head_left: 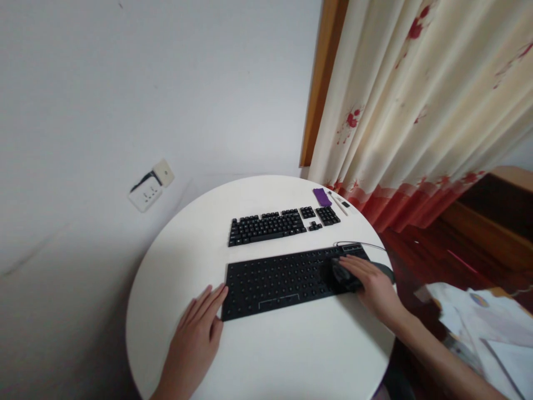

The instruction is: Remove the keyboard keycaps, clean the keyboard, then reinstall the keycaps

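On the white table [291, 355], my left hand [195, 339] lay open against the black keyboard [283, 280]; my right hand [372, 284] gripped a dark round object [338, 275] on it.

A purple tool [322, 196] lies at one o'clock on the table [266, 355]; wall socket [150, 185] at ten, flowered curtain [416, 111] at two.

On a round white table [266, 355] lies a black keyboard [283, 280] stripped of its caps, the left hand [197, 333] flat on the tabletop with fingertips touching its left end. The right hand [372, 283] lies over a dark rounded object [337, 275] on the keyboard's right end, grip unclear. Behind, the keycaps [266, 226] sit in rows, a small purple tool [322, 196] just beyond them
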Demonstrator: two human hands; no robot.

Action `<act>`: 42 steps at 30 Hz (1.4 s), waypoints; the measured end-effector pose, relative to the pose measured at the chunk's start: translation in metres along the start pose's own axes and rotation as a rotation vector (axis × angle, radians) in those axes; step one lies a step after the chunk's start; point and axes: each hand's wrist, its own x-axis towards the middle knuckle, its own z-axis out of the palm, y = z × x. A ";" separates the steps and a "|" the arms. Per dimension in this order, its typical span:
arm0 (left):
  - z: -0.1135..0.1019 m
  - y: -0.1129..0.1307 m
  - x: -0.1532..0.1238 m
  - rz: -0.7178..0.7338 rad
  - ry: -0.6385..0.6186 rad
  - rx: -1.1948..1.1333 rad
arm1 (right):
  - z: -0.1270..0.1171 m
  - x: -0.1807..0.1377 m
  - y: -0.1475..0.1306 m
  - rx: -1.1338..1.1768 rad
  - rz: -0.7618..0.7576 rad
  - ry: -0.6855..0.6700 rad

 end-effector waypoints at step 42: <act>-0.006 0.007 0.000 0.005 0.003 0.013 | 0.005 0.005 -0.015 -0.053 0.315 0.083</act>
